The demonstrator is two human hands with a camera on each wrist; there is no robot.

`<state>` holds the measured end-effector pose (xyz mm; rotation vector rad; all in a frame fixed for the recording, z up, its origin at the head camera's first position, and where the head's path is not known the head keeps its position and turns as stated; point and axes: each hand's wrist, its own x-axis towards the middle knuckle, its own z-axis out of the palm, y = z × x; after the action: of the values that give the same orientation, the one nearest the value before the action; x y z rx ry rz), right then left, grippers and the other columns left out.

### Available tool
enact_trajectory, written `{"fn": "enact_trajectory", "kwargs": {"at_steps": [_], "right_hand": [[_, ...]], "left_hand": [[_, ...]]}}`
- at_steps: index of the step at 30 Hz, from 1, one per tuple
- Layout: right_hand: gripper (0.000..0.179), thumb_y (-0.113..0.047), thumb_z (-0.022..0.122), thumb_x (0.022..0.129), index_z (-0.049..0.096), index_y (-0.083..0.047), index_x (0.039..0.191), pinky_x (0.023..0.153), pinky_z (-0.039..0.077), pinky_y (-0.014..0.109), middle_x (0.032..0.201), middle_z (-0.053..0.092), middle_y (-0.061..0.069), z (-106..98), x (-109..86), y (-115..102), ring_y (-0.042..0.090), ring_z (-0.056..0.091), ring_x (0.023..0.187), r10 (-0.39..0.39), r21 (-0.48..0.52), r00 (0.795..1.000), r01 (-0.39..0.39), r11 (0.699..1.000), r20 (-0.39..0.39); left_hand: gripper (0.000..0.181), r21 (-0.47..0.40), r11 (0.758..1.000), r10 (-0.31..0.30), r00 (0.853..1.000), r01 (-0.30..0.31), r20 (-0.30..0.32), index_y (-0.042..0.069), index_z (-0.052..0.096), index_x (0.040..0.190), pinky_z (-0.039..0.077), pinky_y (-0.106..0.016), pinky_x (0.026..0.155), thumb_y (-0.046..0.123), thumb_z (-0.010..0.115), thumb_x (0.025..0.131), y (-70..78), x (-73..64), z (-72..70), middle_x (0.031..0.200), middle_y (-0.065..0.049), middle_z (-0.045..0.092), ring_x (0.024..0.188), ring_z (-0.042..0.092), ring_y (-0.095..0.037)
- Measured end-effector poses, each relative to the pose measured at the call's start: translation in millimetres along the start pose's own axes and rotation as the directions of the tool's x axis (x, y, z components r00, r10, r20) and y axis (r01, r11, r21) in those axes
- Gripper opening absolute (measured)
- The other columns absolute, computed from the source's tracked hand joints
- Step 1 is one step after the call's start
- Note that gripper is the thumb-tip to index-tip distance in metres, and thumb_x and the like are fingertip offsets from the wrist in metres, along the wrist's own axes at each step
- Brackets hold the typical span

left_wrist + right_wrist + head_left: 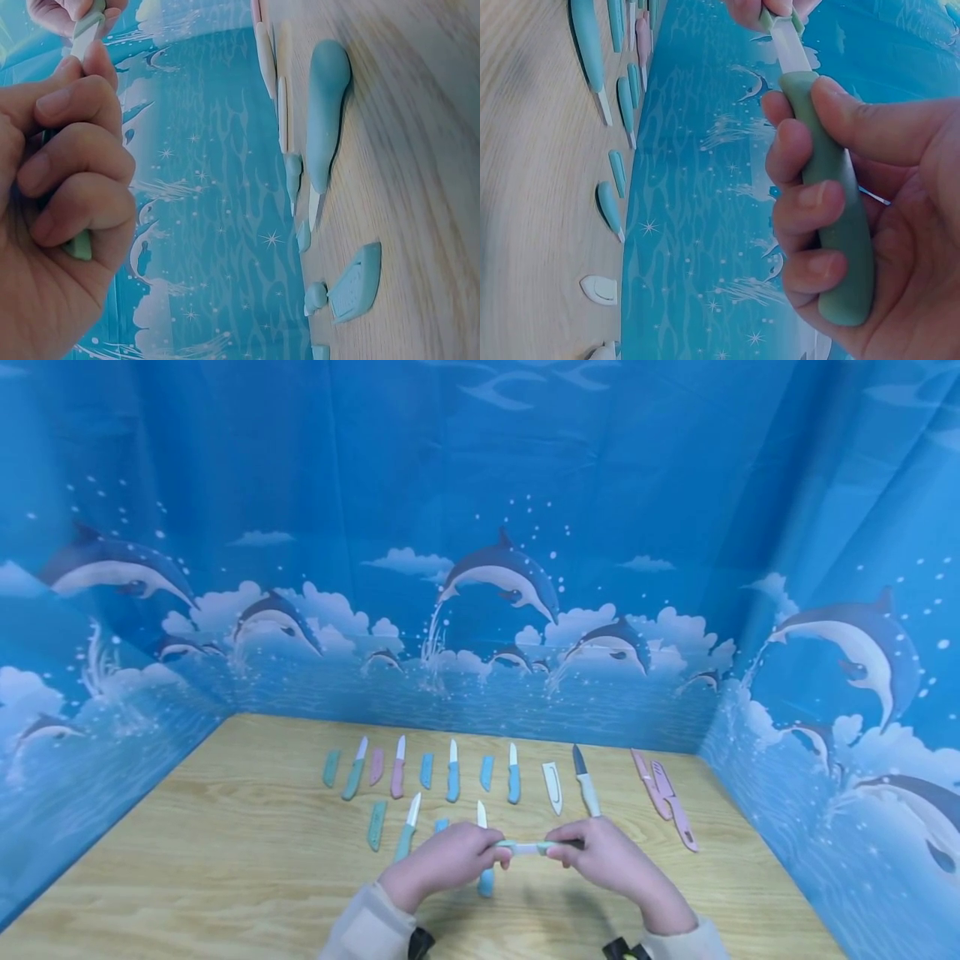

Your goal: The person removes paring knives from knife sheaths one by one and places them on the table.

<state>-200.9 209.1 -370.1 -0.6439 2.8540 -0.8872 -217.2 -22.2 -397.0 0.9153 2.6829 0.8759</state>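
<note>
My right hand (pixel 606 853) grips a paring knife by its green handle (pixel 840 240), fingers curled round it. My left hand (pixel 456 853) holds a green blade sheath (pixel 79 246), mostly hidden by its fingers. Between the hands a stretch of pale blade (pixel 527 849) shows, its tip end hidden at the sheath. Both hands are raised above the wooden table (pixel 247 860). Under the left hand lies a blue-handled knife (pixel 486 883), partly covered. A blue sheath (pixel 442 824) and a green-handled knife (pixel 406 839) lie beside that hand.
A back row holds knives beside sheaths: green (pixel 352 779), pink (pixel 397 777) and blue (pixel 453 783). A white sheath (pixel 552 787) and a white-handled, dark-bladed knife (pixel 587 785) lie beyond the right hand. Pink tools (pixel 675 810) lie at right. A blue dolphin curtain (pixel 450 693) encloses the table.
</note>
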Motion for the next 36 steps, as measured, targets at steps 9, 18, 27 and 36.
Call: {"fn": "enact_trajectory", "kwargs": {"at_steps": [9,18,27,36], "right_hand": [[0.019,-0.024,0.066,0.09,0.074,-0.01,0.1,0.055,0.045,0.024,0.073,0.066,-0.006,-0.6,0.0,1.3,0.01,0.056,0.063,-0.009,0.014,1.0,0.009,1.0,0.0],[0.02,-0.024,0.067,0.09,0.074,-0.009,0.101,0.055,0.045,0.023,0.073,0.066,-0.006,-2.2,-1.5,2.9,0.009,0.057,0.063,-0.015,0.014,1.0,0.016,1.0,-0.008],[0.021,-0.024,0.066,0.09,0.074,-0.009,0.101,0.055,0.044,0.023,0.072,0.066,-0.006,-4.0,-2.8,2.8,0.013,0.057,0.063,-0.007,0.019,1.0,0.007,1.0,-0.008],[0.02,-0.023,0.067,0.089,0.074,-0.008,0.101,0.055,0.044,0.024,0.071,0.066,-0.005,-5.2,-3.0,2.6,0.008,0.054,0.06,0.014,0.014,1.0,-0.014,1.0,-0.007]], "left_hand": [[0.024,-0.011,1.0,0.0,1.0,0.0,-0.001,0.017,0.07,0.093,0.035,-0.019,0.048,0.029,0.05,0.101,-1.3,-0.6,-0.7,0.061,0.012,0.046,0.05,0.034,-0.004],[0.023,-0.02,1.0,0.001,1.0,-0.001,-0.001,0.017,0.07,0.093,0.035,-0.019,0.049,0.028,0.051,0.101,0.1,-1.7,-2.1,0.063,0.011,0.049,0.051,0.034,-0.004],[0.023,-0.015,1.0,-0.001,1.0,0.001,-0.001,0.017,0.07,0.093,0.036,-0.019,0.049,0.028,0.051,0.1,-0.4,-1.1,-1.9,0.065,0.008,0.053,0.052,0.035,-0.004],[0.024,-0.01,1.0,-0.002,1.0,0.002,-0.009,0.017,0.07,0.093,0.038,-0.02,0.05,0.029,0.051,0.1,-1.6,-1.1,-1.0,0.067,0.006,0.056,0.052,0.036,-0.004]]}}
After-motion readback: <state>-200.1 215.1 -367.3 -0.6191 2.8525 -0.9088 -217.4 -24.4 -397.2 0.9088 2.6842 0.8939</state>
